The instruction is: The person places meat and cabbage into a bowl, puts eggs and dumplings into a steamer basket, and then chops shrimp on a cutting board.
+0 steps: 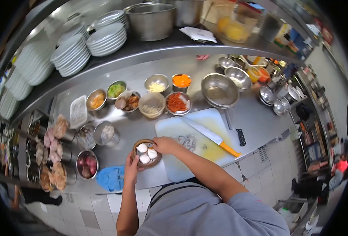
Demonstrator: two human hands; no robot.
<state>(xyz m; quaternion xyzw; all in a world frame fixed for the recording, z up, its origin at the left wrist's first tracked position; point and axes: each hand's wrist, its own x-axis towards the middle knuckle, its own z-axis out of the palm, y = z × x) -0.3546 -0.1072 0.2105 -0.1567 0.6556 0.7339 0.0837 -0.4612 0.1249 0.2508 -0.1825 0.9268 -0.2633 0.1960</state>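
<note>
Commercial kitchen: stacked plates (108, 38), cutting board (178, 168)

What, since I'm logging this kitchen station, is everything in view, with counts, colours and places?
Counter: one, grey, centre
Round basket: one, brown, near centre
White pieces: at least three, white, in basket
Chopping board: at least one, pale with yellow, right of basket
Knife: one, yellow-handled, on board
Cleaver: one, black-handled, right of board
Blue cloth: one, blue, left of basket
Food bowls: several, mostly silver, counter's back and left
Tray: one, white, back left
Plates: many, white, stacked upper left
Large pots: at least two, silver, upper shelf
Left hand: one, bare, basket's left side
Right hand: one, bare, basket's right rim
</note>
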